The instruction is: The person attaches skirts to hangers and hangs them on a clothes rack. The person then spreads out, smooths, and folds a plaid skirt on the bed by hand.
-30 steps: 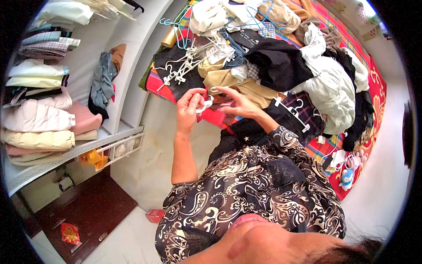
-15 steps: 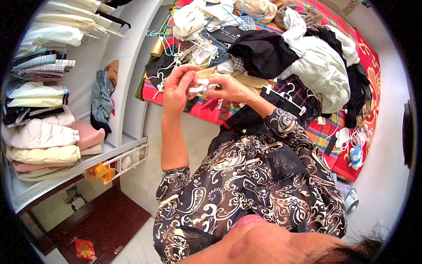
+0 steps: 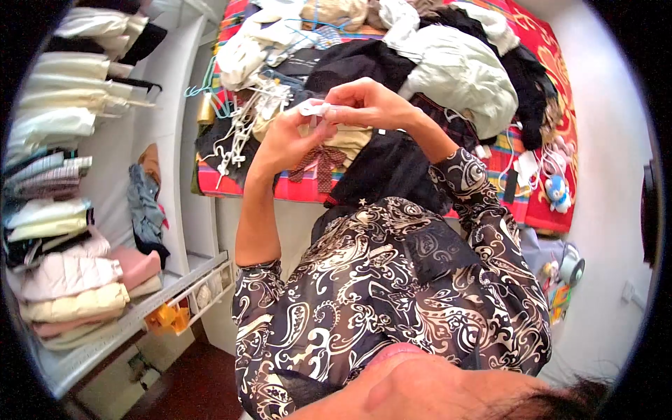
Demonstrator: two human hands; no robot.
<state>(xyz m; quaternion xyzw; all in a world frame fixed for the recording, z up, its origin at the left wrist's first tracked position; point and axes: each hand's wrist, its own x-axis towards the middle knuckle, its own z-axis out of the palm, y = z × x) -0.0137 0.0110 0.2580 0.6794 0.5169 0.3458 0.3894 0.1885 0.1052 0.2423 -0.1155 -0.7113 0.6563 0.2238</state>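
In front of the bed, my left hand (image 3: 288,143) and my right hand (image 3: 371,105) meet, fingers closed on a small white piece (image 3: 314,109). The fingers partly cover it, so its exact kind is unclear. Just beneath the hands lies a brown polka-dot bow (image 3: 320,166) on beige cloth. Black sheer cloth (image 3: 392,171) spreads from the bed edge towards my body. A tangle of white hangers (image 3: 241,126) lies left of my left hand. Behind my right hand is a black garment (image 3: 360,66).
Piled clothes, including a pale garment (image 3: 462,77), cover much of the red plaid bed (image 3: 294,190). Blue hangers (image 3: 213,91) stick out at its left corner. Shelves at left hold folded clothes (image 3: 66,280). A blue plush toy (image 3: 558,192) sits at right beside white cables.
The view has shifted, so the bed appears further left and higher. My hands have drawn closer together around the white piece. The white clip hanger on the dark clothes is now mostly out of sight.
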